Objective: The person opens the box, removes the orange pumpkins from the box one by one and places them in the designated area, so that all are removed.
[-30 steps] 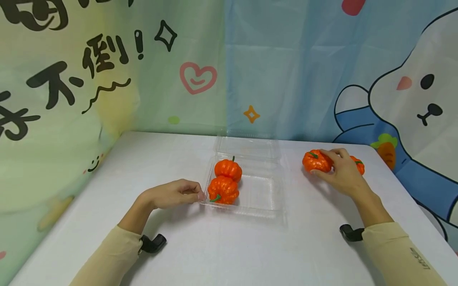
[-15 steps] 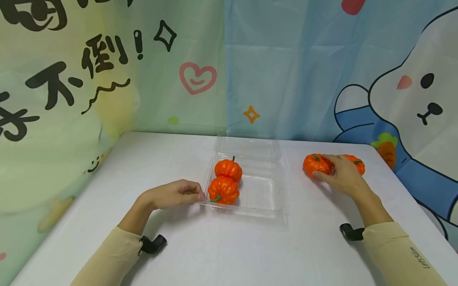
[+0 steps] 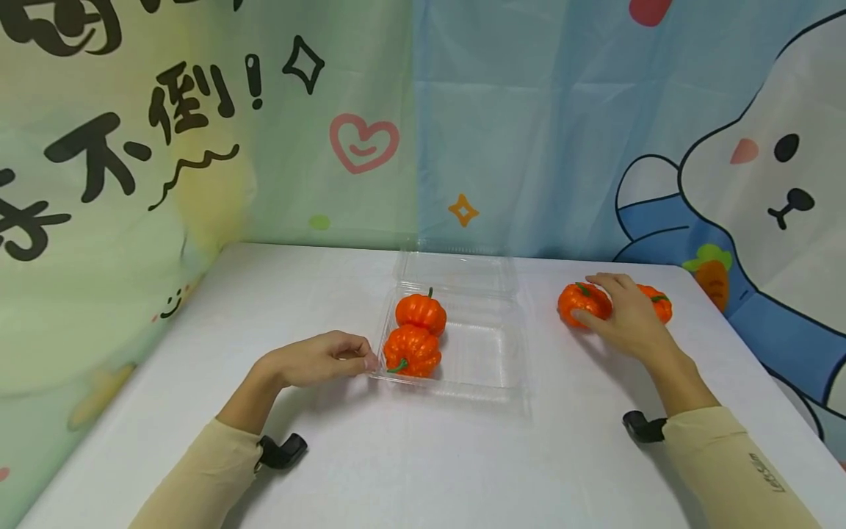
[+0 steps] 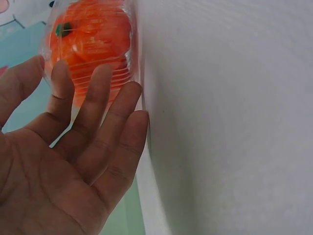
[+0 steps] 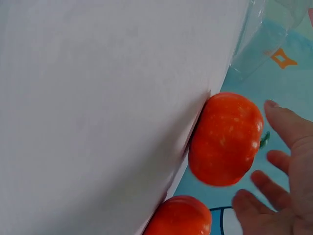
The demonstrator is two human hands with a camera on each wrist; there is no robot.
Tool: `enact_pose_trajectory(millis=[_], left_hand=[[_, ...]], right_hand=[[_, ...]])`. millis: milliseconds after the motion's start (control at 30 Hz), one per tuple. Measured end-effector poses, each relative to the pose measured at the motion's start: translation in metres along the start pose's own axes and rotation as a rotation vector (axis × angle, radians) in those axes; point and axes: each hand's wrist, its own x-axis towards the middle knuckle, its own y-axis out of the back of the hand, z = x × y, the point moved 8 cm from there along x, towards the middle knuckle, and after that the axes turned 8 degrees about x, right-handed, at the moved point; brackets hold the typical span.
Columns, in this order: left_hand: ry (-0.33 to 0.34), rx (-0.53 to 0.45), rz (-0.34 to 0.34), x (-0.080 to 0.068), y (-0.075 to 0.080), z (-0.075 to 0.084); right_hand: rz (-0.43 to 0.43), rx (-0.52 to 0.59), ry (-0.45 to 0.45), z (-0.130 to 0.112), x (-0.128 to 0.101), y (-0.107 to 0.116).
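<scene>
Clear plastic box point(image 3: 485, 360) is holding two orange pumpkins point(image 3: 411, 351); left hand point(image 3: 324, 358) is pinching its near-left corner, likely steadying it. Right hand point(image 3: 632, 322) is gripping nothing, loosely spanning third pumpkin point(image 3: 583, 304) on table point(image 3: 456, 463), apparently matching its roundness.

Bkgd: printed cloth point(image 3: 529, 110), yel-grn on L, lt blue on R, vert. join near mid. Blk lettering point(image 3: 95, 165) + pink heart point(image 3: 364, 145) L side; white cartoon animal point(image 3: 747, 191) R side. Low L print point(image 3: 173, 303) faded, poss. smiley face. White table point(image 3: 476, 463) in front, far edge by cloth. Light even, shadows soft.
</scene>
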Motion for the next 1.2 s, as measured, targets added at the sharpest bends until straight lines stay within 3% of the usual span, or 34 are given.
enact_pose_trajectory(millis=[200, 400, 867, 1200], left_hand=[[-0.022, 0.041, 0.054, -0.002, 0.004, 0.0], [-0.027, 0.045, 0.064, -0.005, 0.003, -0.002], [-0.014, 0.007, 0.085, -0.008, 0.008, -0.006], [-0.002, -0.014, 0.081, -0.014, 0.005, -0.009]], right_hand=[[0.06, 0.051, 0.092, -0.018, 0.002, -0.001], [0.072, 0.1, 0.179, -0.044, 0.004, -0.007], [-0.017, 0.135, 0.335, -0.102, 0.023, -0.04], [-0.083, 0.223, 0.448, -0.135, 0.029, -0.057]])
